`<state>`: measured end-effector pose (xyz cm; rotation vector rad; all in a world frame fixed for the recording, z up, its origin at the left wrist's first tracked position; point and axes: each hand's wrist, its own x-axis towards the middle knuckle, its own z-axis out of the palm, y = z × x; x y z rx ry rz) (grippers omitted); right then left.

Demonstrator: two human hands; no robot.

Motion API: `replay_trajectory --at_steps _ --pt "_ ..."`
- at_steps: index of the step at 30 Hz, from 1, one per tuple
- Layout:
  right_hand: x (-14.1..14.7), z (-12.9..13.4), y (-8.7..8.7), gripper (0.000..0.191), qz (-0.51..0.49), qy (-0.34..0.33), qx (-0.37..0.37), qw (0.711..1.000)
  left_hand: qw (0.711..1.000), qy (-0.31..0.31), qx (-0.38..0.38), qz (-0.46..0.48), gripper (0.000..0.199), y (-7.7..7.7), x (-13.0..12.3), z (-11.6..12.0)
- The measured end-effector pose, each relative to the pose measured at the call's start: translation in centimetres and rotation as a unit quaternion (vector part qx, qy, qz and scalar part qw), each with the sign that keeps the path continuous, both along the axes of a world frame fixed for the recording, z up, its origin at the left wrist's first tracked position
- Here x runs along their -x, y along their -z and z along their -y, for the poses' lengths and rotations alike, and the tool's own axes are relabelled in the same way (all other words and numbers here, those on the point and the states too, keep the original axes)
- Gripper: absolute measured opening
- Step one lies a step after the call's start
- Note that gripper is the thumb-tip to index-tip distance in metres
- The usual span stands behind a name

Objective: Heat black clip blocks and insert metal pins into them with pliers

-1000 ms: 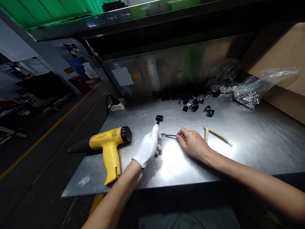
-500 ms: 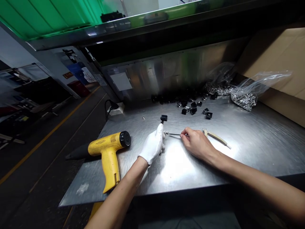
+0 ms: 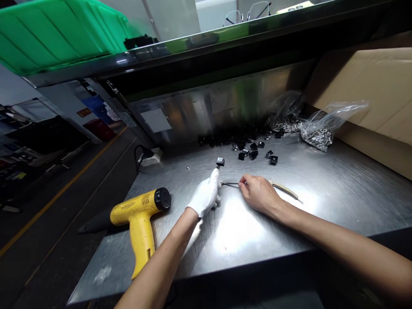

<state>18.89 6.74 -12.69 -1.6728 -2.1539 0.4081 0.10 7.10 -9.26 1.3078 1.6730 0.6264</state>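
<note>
My left hand (image 3: pixel 205 194), in a white glove, has its fingers curled round a small black block-shaped part (image 3: pixel 220 161) that stands up beyond the thumb, its face catching the light. My bare right hand (image 3: pixel 259 192) pinches a thin dark rod (image 3: pixel 230 183) between thumb and fingers. The rod's far end meets the gloved fingers, and I cannot tell exactly what it touches there. Partly behind my right hand lies a tool with a curved cream handle (image 3: pixel 285 189) and a thin metal end.
A yellow heat gun (image 3: pixel 141 223) lies at left on the metal table (image 3: pixel 244 240). Several black parts (image 3: pixel 253 153) are scattered towards the back. Clear bags of small metal pieces (image 3: pixel 318 135) stand by a cardboard box (image 3: pixel 370 86). A green bin (image 3: pixel 64 34) sits on the shelf.
The view has shifted, so the table things appear further left. The rod's shiny end, visible before, is now against the glove. The black part has tilted to show a brighter face.
</note>
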Motion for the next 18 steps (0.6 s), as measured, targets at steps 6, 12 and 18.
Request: replay_trajectory --at_steps 6,12,18 --pt "0.0 -0.7 -0.7 0.019 0.048 -0.020 -0.007 0.999 1.000 -0.002 0.013 0.006 0.075 -0.1 0.0 0.0" --pt "0.9 -2.5 -3.2 0.023 0.139 -0.074 -0.015 0.987 0.999 -0.025 0.037 0.023 0.082 -0.6 0.7 -0.2" --pt "2.8 -3.8 -6.1 0.025 0.222 -0.125 -0.017 0.967 0.994 -0.050 0.064 0.074 0.088 -0.8 1.9 -0.5"
